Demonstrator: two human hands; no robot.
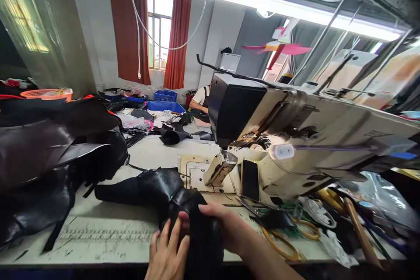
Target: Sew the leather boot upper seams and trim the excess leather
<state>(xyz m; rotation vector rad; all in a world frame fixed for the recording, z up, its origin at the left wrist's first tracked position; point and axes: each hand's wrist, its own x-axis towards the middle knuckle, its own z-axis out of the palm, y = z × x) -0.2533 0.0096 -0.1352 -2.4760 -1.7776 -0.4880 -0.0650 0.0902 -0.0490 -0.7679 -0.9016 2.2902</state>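
A black leather piece (160, 188), bent and seamed across the middle, lies on the white sewing table (108, 245) and runs toward me over its front edge. My left hand (170, 249) rests on the near part of it, fingers spread and touching the leather. On the other side my right hand (226, 223) grips the piece, thumb on top and the other fingers hidden behind it. Just beyond the leather stands the narrow post (218, 170) of a sewing machine (311, 140), its dark head above. The leather is apart from the needle area.
A phone (250, 179) lies right of the post. Scissors (282, 245), a hammer with a wooden handle (361, 232) and scraps crowd the right side. Large dark leather pieces (33, 153) are piled left. Blue trays (166, 106) and a seated person (200, 98) are beyond.
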